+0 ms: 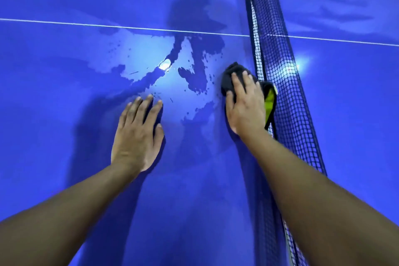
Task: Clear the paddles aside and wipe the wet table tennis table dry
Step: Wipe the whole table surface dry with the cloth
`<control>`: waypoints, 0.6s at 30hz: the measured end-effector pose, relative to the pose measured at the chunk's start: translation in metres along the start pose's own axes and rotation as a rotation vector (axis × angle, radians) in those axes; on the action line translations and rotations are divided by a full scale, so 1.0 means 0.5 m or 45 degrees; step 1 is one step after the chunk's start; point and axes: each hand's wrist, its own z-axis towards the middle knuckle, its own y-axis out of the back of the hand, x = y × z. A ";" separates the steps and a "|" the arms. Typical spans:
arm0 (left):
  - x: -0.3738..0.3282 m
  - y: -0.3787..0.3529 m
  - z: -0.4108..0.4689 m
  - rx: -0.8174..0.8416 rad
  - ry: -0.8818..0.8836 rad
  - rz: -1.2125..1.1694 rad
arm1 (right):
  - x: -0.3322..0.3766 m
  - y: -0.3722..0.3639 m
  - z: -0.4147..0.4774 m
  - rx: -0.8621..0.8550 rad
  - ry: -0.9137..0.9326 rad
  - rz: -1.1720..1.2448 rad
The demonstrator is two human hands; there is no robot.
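The blue table tennis table [64, 60] fills the view. Dark wet patches and splashes [194, 75] spread over its middle, below the white centre line. My right hand [244, 103] presses flat on a black cloth with a yellow-green lining [228, 77], which lies on the table right beside the net. My left hand [138, 134] rests flat on the table with fingers straight, just below and left of the wet patch. No paddles are in view.
The dark mesh net [276, 71] runs from the top centre down to the lower right, close against the cloth. A white line [108, 26] crosses the table from left to right. Bright light reflections [165, 65] shine on the wet surface.
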 end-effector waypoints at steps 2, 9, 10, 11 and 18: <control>-0.002 -0.001 -0.002 0.005 0.012 -0.021 | -0.011 -0.011 0.081 0.014 -0.025 0.010; -0.003 -0.001 0.009 -0.046 0.027 -0.016 | 0.056 -0.052 0.282 0.045 -0.219 -0.042; -0.003 0.000 0.009 -0.053 0.020 -0.018 | 0.089 -0.057 0.287 0.061 -0.162 -0.013; -0.003 0.001 0.008 -0.057 0.018 -0.023 | 0.128 -0.064 0.288 0.074 -0.077 0.014; 0.002 -0.003 0.008 -0.077 0.029 -0.071 | 0.456 -0.099 0.257 0.314 0.776 0.184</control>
